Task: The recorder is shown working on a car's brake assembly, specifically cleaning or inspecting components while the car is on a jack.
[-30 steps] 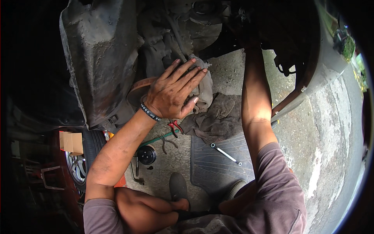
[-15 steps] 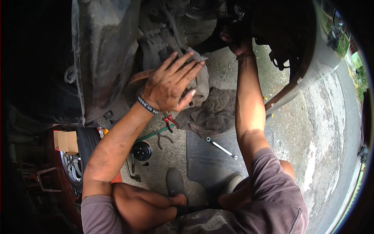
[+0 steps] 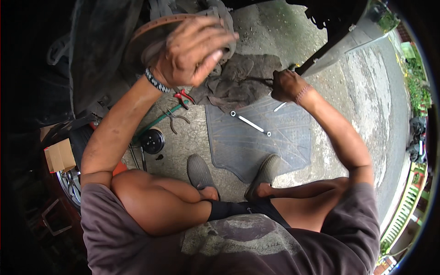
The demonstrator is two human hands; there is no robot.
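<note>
My left hand (image 3: 190, 50) is blurred and lies over the rusty brake disc (image 3: 146, 30) of a car hub at the top, its fingers bent. I cannot tell whether it grips the disc. My right hand (image 3: 286, 85) is closed around a slim metal tool (image 3: 279, 107) whose silvery end sticks out below the fist. It hovers over the far edge of a grey rubber mat (image 3: 275, 146), next to a crumpled dark rag (image 3: 238, 78). I am squatting with both shoes on the mat's near edge.
A silver wrench (image 3: 250, 123) lies on the mat. Red-handled pliers (image 3: 183, 97), a second pair of pliers (image 3: 176, 120) and a black round part (image 3: 152, 140) lie on the concrete at left. A cardboard box (image 3: 59, 156) and a wheel (image 3: 68, 183) sit at far left. Car bodywork (image 3: 339, 36) overhangs at top right.
My right hand has come down out of the wheel arch to just above the mat and now holds the tool. My left hand's fingers, spread flat before, have curled.
</note>
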